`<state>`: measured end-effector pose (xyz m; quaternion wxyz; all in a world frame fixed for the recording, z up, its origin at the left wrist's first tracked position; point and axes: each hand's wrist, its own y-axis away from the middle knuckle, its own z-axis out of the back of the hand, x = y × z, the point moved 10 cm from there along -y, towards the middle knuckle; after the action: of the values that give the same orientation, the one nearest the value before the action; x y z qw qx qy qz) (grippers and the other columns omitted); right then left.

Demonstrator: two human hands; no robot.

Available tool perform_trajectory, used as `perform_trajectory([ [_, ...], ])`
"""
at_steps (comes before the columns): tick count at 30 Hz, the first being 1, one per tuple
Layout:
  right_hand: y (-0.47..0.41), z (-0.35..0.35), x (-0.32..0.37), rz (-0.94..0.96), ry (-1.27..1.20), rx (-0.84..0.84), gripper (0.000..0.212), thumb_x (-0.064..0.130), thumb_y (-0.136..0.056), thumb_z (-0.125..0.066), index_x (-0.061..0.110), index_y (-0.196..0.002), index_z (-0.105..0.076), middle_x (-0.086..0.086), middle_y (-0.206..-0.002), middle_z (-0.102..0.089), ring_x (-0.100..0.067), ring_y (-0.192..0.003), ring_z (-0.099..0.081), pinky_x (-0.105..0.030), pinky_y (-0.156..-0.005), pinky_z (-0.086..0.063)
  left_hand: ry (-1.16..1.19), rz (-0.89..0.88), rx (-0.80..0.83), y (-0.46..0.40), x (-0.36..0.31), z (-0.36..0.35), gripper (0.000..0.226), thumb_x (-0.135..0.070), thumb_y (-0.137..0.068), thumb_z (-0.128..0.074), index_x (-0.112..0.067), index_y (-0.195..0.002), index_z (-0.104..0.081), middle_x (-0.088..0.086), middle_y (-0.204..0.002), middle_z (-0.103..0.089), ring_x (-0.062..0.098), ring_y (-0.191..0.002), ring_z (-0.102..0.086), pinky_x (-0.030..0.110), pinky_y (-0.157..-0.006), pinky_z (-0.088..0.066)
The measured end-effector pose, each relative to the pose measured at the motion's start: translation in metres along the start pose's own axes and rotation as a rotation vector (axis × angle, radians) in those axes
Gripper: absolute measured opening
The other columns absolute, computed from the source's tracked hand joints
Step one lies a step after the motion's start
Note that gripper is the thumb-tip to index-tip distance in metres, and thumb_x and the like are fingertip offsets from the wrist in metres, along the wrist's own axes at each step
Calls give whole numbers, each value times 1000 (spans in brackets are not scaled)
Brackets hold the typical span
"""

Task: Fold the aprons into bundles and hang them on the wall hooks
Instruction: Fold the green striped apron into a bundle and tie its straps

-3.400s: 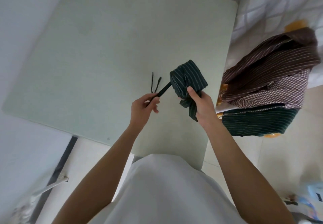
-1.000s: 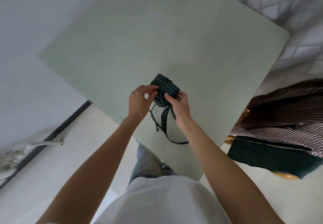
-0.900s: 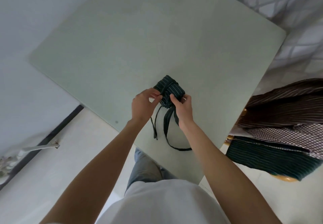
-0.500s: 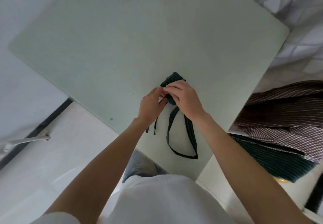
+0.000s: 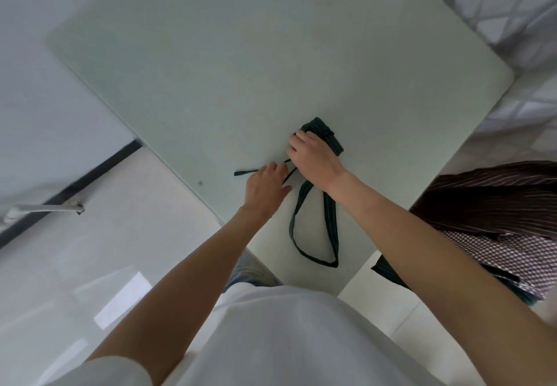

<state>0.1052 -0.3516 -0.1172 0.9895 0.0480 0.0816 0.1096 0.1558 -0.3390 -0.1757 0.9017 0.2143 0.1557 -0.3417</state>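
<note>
Pressing the green striped apron bundle (image 5: 327,137) under our curled right hand (image 5: 315,159), we pinch its tie string (image 5: 244,172) with our left hand (image 5: 265,188) on the pale table (image 5: 241,69).

— What is the person wearing?
— A plain white short-sleeved top (image 5: 271,337); the left sleeve's edge (image 5: 120,367) shows at near left. Both forearms are bare.
— And below?
— Blue-grey jeans (image 5: 250,274), glimpsed just past the shirt's far hem.

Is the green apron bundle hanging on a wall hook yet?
No, the green apron bundle lies on the table under the right hand.
</note>
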Motion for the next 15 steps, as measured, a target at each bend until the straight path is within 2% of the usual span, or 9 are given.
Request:
perform_trajectory([
  [2, 2, -6, -6, -66, -147, 35, 25, -17, -52, -73, 3, -59, -60, -13, -64, -57, -25, -59, -56, -27, -51, -46, 64, 62, 29, 1, 5, -2, 22, -30, -92, -55, -14, -107, -57, 5, -100, -65, 23, -90, -61, 33, -72, -47],
  [4, 4, -10, -14, -146, -298, 47, 25, -21, -57, -69, 1, -65, -60, -17, -63, -56, -29, -56, -54, -26, -45, -38, 47, 75, 29, -1, 10, 0, 19, -24, -96, -49, -11, -108, -57, 7, -103, -65, 25, -92, -61, 32, -71, -45],
  [7, -2, -8, -18, -226, -398, 16, 18, -17, -76, -55, 1, -78, -57, -19, -67, -58, -32, -61, -54, -31, -52, -28, 17, 75, -47, -5, 26, 18, 20, -14, -99, -40, -9, -113, -54, 10, -110, -57, 25, -99, -56, 28, -69, -38],
  [11, -6, -16, -14, -287, -390, 69, 20, -7, -91, -38, 2, -101, -53, -19, -87, -60, -30, -81, -50, -35, -61, -29, 27, 112, -78, -9, 40, 35, 22, -18, -100, -37, -9, -112, -53, 12, -108, -53, 28, -96, -54, 32, -66, -37],
  [15, -1, -28, -14, -342, -453, 91, 18, 6, -94, -44, 4, -107, -56, -12, -104, -63, -29, -99, -51, -34, -75, -34, 99, 166, -81, -10, 40, 38, 23, -23, -101, -35, -10, -109, -52, 9, -104, -57, 31, -88, -58, 36, -66, -39],
])
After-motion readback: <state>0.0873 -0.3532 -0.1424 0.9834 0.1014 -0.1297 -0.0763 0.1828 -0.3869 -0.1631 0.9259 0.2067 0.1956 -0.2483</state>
